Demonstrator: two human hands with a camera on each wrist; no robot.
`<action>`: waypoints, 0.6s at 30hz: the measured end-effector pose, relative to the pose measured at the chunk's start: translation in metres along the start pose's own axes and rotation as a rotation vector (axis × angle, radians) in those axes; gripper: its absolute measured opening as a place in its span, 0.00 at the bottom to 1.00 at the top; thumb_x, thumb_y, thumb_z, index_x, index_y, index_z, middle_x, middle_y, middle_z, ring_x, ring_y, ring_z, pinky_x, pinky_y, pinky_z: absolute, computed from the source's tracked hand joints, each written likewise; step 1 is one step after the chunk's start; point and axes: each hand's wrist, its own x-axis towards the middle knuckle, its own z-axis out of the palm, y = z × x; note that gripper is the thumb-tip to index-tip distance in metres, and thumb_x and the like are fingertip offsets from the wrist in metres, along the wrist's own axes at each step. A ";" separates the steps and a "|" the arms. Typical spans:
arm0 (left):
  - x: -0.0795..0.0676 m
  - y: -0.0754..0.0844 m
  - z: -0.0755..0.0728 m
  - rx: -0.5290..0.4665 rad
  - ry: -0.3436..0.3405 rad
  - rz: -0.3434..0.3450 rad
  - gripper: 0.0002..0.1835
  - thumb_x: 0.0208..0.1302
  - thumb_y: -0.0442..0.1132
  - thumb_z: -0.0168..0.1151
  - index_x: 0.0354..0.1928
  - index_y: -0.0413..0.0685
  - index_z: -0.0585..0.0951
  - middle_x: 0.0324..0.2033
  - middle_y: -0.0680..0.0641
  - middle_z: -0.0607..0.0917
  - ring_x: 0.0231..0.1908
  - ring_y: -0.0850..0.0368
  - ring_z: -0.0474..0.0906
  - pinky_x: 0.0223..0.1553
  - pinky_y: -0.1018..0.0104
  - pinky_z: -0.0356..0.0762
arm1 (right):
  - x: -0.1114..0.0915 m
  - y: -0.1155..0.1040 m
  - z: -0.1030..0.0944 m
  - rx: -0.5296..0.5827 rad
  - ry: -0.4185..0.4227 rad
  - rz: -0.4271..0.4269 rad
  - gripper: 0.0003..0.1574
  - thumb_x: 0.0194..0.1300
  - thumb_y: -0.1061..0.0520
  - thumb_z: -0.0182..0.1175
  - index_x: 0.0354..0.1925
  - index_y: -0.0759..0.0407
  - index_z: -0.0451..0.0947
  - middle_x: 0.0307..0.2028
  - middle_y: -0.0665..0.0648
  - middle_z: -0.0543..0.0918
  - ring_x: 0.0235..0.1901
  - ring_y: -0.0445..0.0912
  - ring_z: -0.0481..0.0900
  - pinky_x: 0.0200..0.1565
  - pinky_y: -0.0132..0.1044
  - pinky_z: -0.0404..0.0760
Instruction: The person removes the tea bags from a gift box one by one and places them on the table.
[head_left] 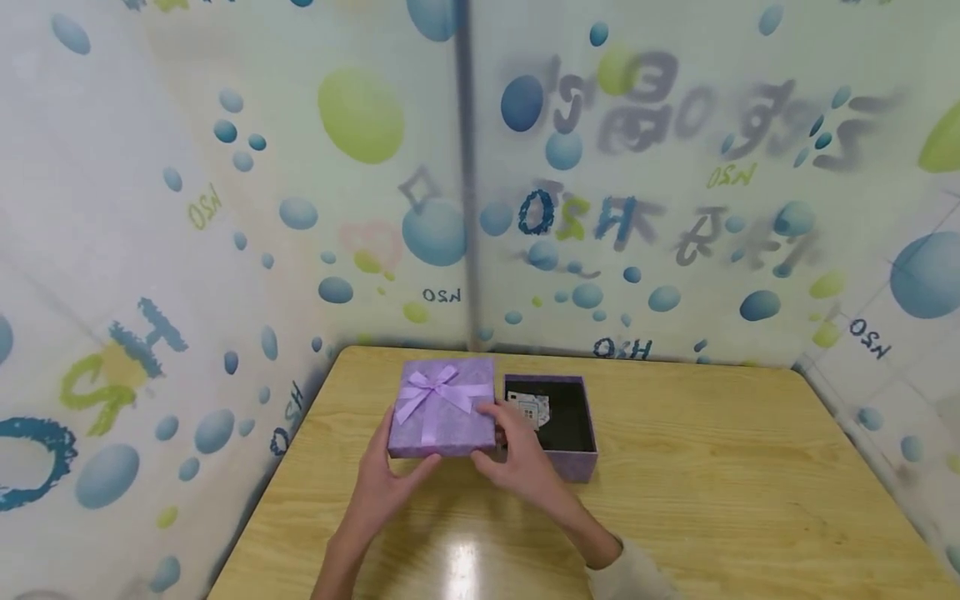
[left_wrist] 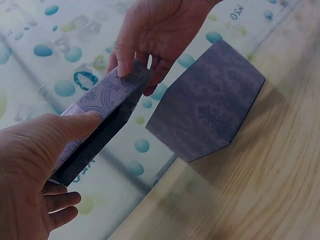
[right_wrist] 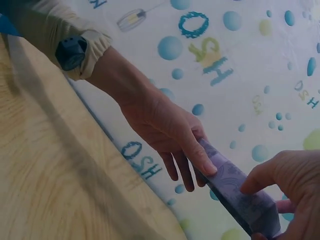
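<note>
Both hands hold up a purple box lid (head_left: 447, 417) with a lilac ribbon bow on top. My left hand (head_left: 378, 483) grips its left side, thumb along the near edge. On the right side, my right hand (head_left: 519, 458) pinches the near right corner. From the left wrist view, the hollow dark underside of the lid (left_wrist: 92, 122) shows, raised off the table. Just right of it stands the matching box base (head_left: 576, 467), uncovered and black inside. A small grey and white printed piece (head_left: 529, 408) lies in the base at its left.
The wooden table (head_left: 720, 483) carries the box base near its far side. Behind and at both sides hang pale curtains (head_left: 675, 250) printed with blue and green bubbles. A dark device (right_wrist: 71, 52) is strapped on the left wrist in the right wrist view.
</note>
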 end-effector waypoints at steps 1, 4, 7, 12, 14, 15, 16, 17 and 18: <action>0.000 0.000 -0.003 0.002 -0.001 -0.013 0.56 0.58 0.45 0.81 0.83 0.51 0.57 0.77 0.44 0.67 0.75 0.46 0.64 0.73 0.49 0.61 | 0.000 -0.002 0.004 -0.001 -0.009 0.014 0.38 0.63 0.63 0.69 0.70 0.64 0.71 0.71 0.68 0.69 0.56 0.54 0.74 0.54 0.49 0.82; -0.001 -0.004 -0.009 -0.008 0.011 -0.035 0.57 0.56 0.43 0.83 0.83 0.50 0.57 0.77 0.43 0.67 0.75 0.46 0.63 0.74 0.60 0.60 | 0.003 -0.006 0.015 -0.029 -0.028 0.044 0.39 0.65 0.61 0.68 0.71 0.63 0.68 0.74 0.73 0.64 0.68 0.64 0.67 0.62 0.62 0.75; -0.001 -0.009 -0.013 -0.018 0.031 -0.034 0.58 0.54 0.41 0.84 0.82 0.47 0.57 0.76 0.42 0.68 0.75 0.45 0.63 0.71 0.76 0.57 | 0.005 -0.009 0.025 -0.071 -0.034 0.077 0.41 0.66 0.58 0.68 0.73 0.62 0.66 0.76 0.74 0.60 0.75 0.69 0.57 0.67 0.69 0.67; 0.002 -0.019 -0.015 -0.006 0.032 -0.080 0.59 0.53 0.41 0.84 0.82 0.44 0.57 0.76 0.39 0.67 0.75 0.44 0.63 0.75 0.56 0.61 | 0.009 -0.008 0.035 -0.097 -0.038 0.120 0.42 0.67 0.57 0.67 0.74 0.59 0.65 0.78 0.73 0.56 0.76 0.67 0.55 0.68 0.69 0.67; 0.003 -0.022 -0.016 -0.005 0.019 -0.110 0.59 0.54 0.42 0.84 0.82 0.43 0.56 0.76 0.38 0.66 0.75 0.42 0.62 0.74 0.43 0.60 | 0.011 -0.004 0.039 -0.104 -0.030 0.114 0.41 0.67 0.57 0.66 0.75 0.58 0.65 0.78 0.73 0.56 0.77 0.68 0.54 0.68 0.68 0.66; 0.004 -0.024 -0.017 -0.004 0.013 -0.126 0.59 0.55 0.43 0.83 0.82 0.43 0.55 0.77 0.37 0.65 0.76 0.42 0.61 0.74 0.41 0.60 | 0.013 -0.001 0.041 -0.104 -0.028 0.107 0.41 0.68 0.57 0.66 0.75 0.58 0.65 0.78 0.74 0.57 0.77 0.68 0.55 0.69 0.68 0.65; 0.004 -0.026 -0.018 -0.008 0.011 -0.140 0.59 0.55 0.43 0.83 0.81 0.42 0.55 0.76 0.36 0.65 0.76 0.41 0.61 0.74 0.40 0.60 | 0.014 0.001 0.044 -0.102 -0.027 0.102 0.40 0.68 0.58 0.66 0.75 0.59 0.65 0.78 0.74 0.57 0.77 0.69 0.54 0.69 0.69 0.64; 0.004 -0.029 -0.019 -0.006 0.006 -0.156 0.58 0.56 0.43 0.83 0.81 0.42 0.55 0.76 0.36 0.64 0.75 0.41 0.61 0.73 0.40 0.60 | 0.016 0.003 0.047 -0.098 -0.023 0.096 0.40 0.68 0.58 0.66 0.74 0.59 0.65 0.77 0.75 0.57 0.76 0.69 0.55 0.69 0.70 0.64; 0.004 -0.030 -0.020 -0.006 0.003 -0.171 0.58 0.56 0.43 0.83 0.81 0.43 0.55 0.76 0.36 0.64 0.75 0.41 0.61 0.73 0.41 0.62 | 0.017 0.005 0.050 -0.090 -0.022 0.091 0.40 0.67 0.58 0.66 0.74 0.60 0.66 0.77 0.75 0.57 0.76 0.70 0.55 0.70 0.70 0.62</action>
